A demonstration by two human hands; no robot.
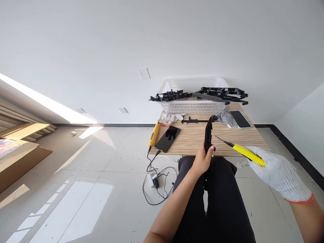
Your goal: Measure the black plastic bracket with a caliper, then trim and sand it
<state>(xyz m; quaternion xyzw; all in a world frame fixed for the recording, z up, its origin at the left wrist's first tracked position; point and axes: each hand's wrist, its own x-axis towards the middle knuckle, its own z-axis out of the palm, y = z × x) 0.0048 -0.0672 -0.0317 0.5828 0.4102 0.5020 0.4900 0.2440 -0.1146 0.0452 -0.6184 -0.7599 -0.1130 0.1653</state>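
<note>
My bare left hand (pixel 202 161) grips the lower end of a black plastic part (pixel 208 133), which stands nearly upright above the table's front edge. A white knitted glove with a red cuff covers my right hand (pixel 269 168). It is closed around the yellow handle of a utility knife (pixel 246 154). The knife's thin blade points left toward the plastic part, with a gap between them. Beyond the part, a black caliper (pixel 193 120) lies on the wood-striped table (pixel 189 138).
A white basket (pixel 192 108) holding several black plastic parts (pixel 172 96) stands at the table's back. A yellow tool (pixel 154 134) and a phone (pixel 168 139) lie left; another phone (pixel 240 119) lies right. Cables (pixel 152 204) and a charger (pixel 155 182) are on the floor.
</note>
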